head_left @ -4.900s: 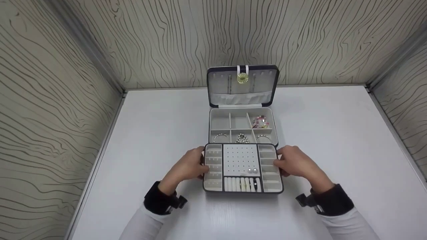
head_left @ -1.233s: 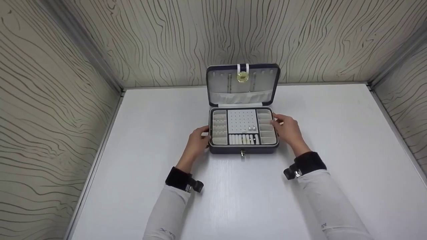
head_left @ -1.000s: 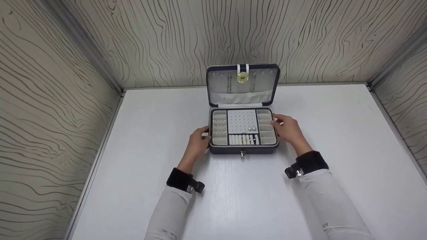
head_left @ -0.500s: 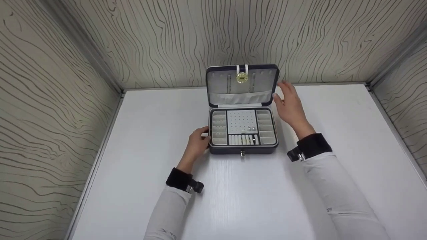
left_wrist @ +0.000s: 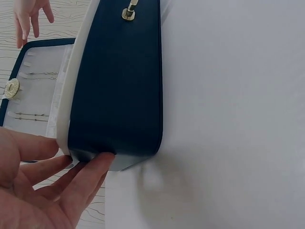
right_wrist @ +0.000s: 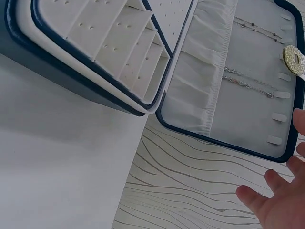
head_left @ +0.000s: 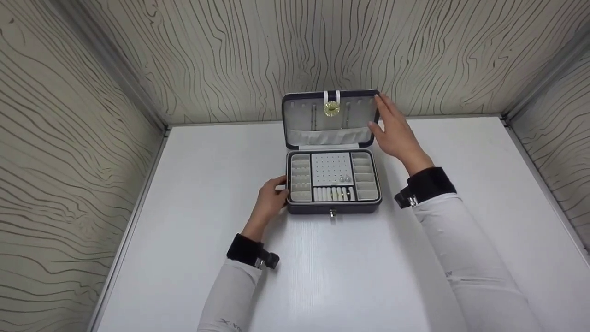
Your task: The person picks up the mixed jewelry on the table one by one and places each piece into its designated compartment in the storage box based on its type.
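A dark blue jewelry box [head_left: 309,209] stands on the table, its lid [head_left: 305,117] raised at the back. A compartment tray [head_left: 331,168] sits inside it, bearing two round earrings [head_left: 345,179] and several rings [head_left: 342,194] in the front roll. My left hand [head_left: 269,198] touches the box's left side, thumb at the white rim and fingers along the wall. With fingers extended, my right hand [head_left: 397,133] is at the lid's right edge, fingertips by the upper corner. Necklaces [right_wrist: 248,86] hang inside the lid. The tray hides the compartments below.
The white table [head_left: 203,184] surrounds the box and reaches to the wood-patterned wall [head_left: 221,60] behind the lid. A gold ornament [head_left: 331,109] on a strap hangs over the lid's front. A small metal clasp [head_left: 333,213] juts from the box front.
The tray, earlier held by both hands in front of the box over its lower compartments, is now inside. My right hand has left the box's right side and moved up to the lid; the left stays.
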{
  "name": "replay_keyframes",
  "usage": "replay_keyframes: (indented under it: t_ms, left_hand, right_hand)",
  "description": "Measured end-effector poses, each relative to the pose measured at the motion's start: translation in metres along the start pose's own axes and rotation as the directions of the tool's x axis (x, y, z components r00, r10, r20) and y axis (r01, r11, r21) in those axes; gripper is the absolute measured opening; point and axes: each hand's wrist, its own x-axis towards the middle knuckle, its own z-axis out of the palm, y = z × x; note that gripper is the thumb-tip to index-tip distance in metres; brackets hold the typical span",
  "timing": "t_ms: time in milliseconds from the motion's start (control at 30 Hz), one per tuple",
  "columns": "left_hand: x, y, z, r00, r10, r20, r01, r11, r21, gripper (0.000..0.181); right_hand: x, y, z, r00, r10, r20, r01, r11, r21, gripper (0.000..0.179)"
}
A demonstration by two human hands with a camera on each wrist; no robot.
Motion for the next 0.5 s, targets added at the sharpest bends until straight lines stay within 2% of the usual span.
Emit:
replay_keyframes:
  t_ms: [200, 500]
  left_hand:
    - [-0.002, 0.001, -0.002, 1.0, 0.002, 0.008, -0.001, 1.0, -0.018, 0.046]
    - [-0.002, 0.0, -0.003, 0.999, 0.025, 0.021, -0.025, 1.0, -0.015, 0.045]
  right_hand:
    - [-0.004, -0.001, 0.001, 1.0, -0.003, -0.026, 0.003, 1.0, 0.004, 0.068]
    - [-0.019, -0.007, -0.003, 0.998, -0.012, -0.06, 0.011, 1.0, -0.011, 0.058]
